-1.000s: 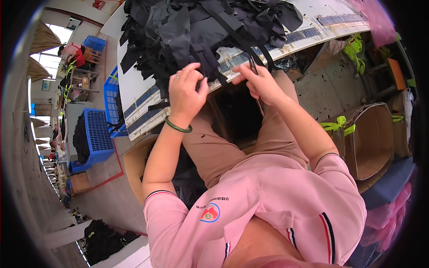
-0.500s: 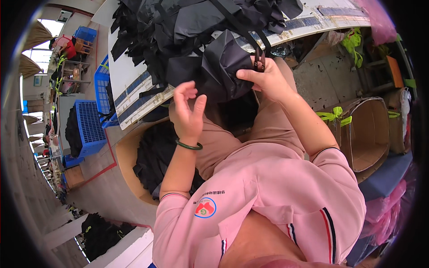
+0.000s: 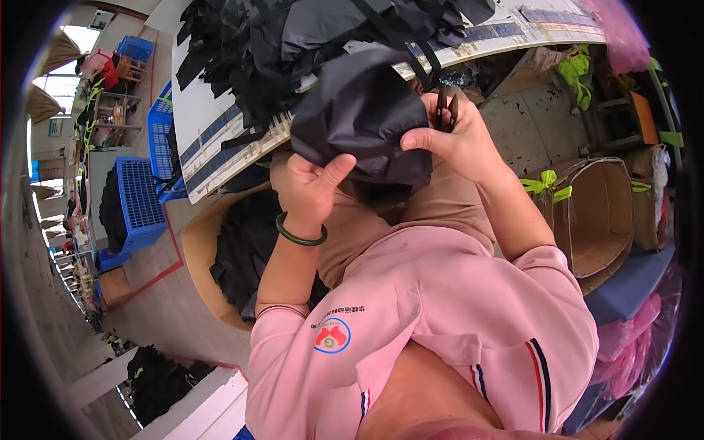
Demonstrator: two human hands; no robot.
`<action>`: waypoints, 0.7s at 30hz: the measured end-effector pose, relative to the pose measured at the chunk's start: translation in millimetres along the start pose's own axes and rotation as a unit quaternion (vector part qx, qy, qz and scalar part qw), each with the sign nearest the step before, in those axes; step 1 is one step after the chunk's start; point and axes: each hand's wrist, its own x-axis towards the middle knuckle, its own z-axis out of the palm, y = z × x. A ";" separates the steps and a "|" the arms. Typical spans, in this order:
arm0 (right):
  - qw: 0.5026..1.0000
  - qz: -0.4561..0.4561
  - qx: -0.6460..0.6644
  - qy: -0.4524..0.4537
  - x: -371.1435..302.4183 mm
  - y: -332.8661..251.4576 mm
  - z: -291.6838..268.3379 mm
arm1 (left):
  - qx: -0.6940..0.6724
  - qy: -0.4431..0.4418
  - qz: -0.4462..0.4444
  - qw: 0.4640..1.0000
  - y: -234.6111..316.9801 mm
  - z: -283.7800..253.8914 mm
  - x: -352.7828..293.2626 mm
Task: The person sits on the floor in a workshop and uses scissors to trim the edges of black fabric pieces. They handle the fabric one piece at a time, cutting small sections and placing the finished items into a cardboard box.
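Between my two hands is a piece of thin black fabric [image 3: 363, 110], spread and slightly creased above my lap. My left hand [image 3: 312, 187] is closed on its lower left edge, thumb on top and fingers mostly hidden beneath. Along the right edge, my right hand [image 3: 458, 139] pinches the same fabric under its thumb. Dark thread snips [image 3: 446, 110] also sit in that right hand, their points showing past the fingers. Just beyond lies a heap of black fabric pieces and straps [image 3: 323, 29] on the worktable.
The worktable [image 3: 209, 165] has a worn, taped edge close to my hands. A cardboard box [image 3: 202, 242] with black fabric stands by my left leg, and an open carton [image 3: 598, 220] at the right. Blue crates [image 3: 139, 205] are on the floor at far left.
My left hand, open and off the fabric before, has taken hold of its left edge. The fabric is now spread wider between both hands. The right hand keeps the snips.
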 end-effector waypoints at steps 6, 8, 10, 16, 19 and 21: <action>0.991 0.096 0.094 0.014 3.4 6.5 -2.1 | -0.065 0.078 -0.003 0.995 10.3 -2.9 -3.0; 0.991 0.102 0.089 0.017 3.4 2.5 -0.5 | -0.072 0.087 -0.021 0.993 13.6 -6.8 -6.0; 0.997 0.061 0.049 0.022 4.4 3.2 0.9 | -0.064 0.137 -0.026 0.988 8.1 -32.4 -9.7; 0.992 -0.033 -0.120 0.011 6.2 -8.6 9.7 | 0.326 0.154 0.285 0.888 36.6 -26.0 13.5; 0.990 -0.048 -0.133 0.000 2.8 -10.2 21.4 | 0.432 -0.037 0.274 0.858 46.3 3.6 19.1; 0.990 -0.058 -0.128 -0.010 2.0 -10.7 24.7 | 0.432 -0.106 0.187 0.876 40.9 4.6 20.9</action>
